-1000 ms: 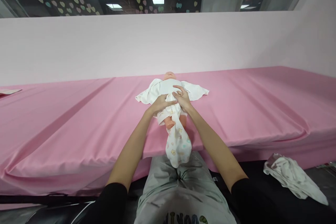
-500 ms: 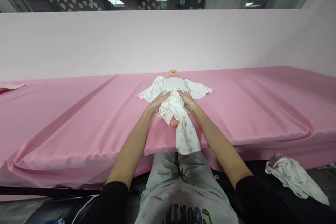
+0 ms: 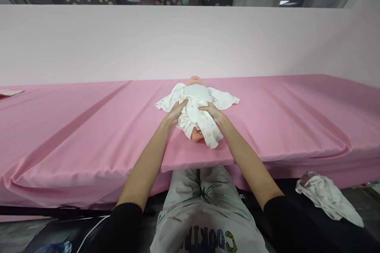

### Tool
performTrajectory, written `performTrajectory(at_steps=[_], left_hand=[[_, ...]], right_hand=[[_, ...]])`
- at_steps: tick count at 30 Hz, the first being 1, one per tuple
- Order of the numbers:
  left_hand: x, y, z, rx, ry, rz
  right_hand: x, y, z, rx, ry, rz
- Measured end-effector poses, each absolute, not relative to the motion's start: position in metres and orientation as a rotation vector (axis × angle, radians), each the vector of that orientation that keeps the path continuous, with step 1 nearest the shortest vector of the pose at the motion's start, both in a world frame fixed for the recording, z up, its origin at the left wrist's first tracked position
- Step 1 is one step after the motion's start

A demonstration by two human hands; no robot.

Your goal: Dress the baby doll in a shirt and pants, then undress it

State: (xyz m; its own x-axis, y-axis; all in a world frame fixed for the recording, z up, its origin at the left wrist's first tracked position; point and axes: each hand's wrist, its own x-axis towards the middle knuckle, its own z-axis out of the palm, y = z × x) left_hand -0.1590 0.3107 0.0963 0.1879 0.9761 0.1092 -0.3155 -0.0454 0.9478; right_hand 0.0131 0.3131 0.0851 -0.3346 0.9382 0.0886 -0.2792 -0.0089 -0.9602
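Observation:
A baby doll (image 3: 195, 80) lies on its back on the pink-covered table, its head toward the wall. White baby clothing (image 3: 227, 100) is on it, the sleeves spread to both sides. Printed white baby pants (image 3: 208, 128) lie bunched over the doll's middle, one leg hanging toward me. My left hand (image 3: 177, 111) is closed on the cloth at the left side of the waist. My right hand (image 3: 214, 111) grips the pants on the right, its fingers lying across the fabric. A foot (image 3: 196, 135) of the doll shows below the cloth.
The pink sheet (image 3: 97, 134) has long folds and ends at the table's front edge near my legs. A crumpled white cloth (image 3: 329, 197) lies on a dark surface at lower right. A flat pale item (image 3: 10, 93) is at the far left. A white wall (image 3: 190, 43) stands behind.
The hanging pant leg has been drawn up from the table's front edge toward the doll. My right hand has shifted its grip slightly inward over the cloth.

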Motion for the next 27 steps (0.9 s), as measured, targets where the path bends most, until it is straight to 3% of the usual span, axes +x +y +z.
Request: performTrajectory(at_steps=[8,12,18,24,27], left_hand=[[-0.166,0.304,0.1,1.394,0.862,0.757],[-0.17,0.302,0.103,1.404,0.917,0.797],[-0.161,0.304,0.098,1.103,0.731,1.114],[-0.157,0.307,0.091,1.089,0.728,0.876],[-0.163,0.303,0.095,1.238,0.773,0.75]], right_hand=[[0.011,0.33,0.074,-0.901,-1.091,1.395],[0.013,0.325,0.076,-0.905,-1.183,1.312],[0.011,0.306,0.087,-0.828,-1.284,1.586],[0.012,0.31,0.089,-0.697,-1.063,1.89],[0.011,0.314,0.087,-0.734,-1.043,1.875]])
